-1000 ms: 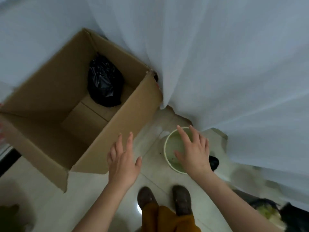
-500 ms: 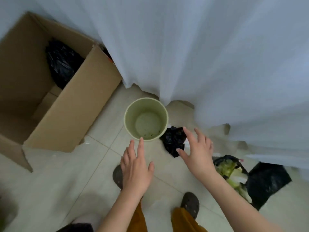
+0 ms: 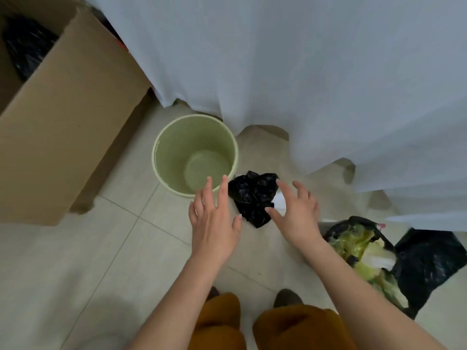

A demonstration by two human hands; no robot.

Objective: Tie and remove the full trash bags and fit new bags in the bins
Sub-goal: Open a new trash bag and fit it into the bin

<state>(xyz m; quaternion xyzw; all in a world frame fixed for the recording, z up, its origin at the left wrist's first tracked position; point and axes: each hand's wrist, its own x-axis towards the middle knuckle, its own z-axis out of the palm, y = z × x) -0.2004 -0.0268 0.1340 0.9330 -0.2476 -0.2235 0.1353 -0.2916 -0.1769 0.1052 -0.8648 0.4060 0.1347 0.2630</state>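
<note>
A small pale green bin stands bagless on the tiled floor. Just right of it lies a crumpled black bag with something white at its right edge. My left hand hovers with fingers spread over the floor near the bin's front rim, holding nothing. My right hand hovers spread over the right side of the crumpled bag and holds nothing. At the lower right an open black trash bag full of green and white waste lies on the floor.
A large open cardboard box stands at the left with a tied black bag inside. A white curtain hangs behind the bin down to the floor. My knees in orange trousers are at the bottom.
The view has drawn closer to the bin and the crumpled bag. Both hands stay spread and have moved forward, the right one now over the crumpled black bag.
</note>
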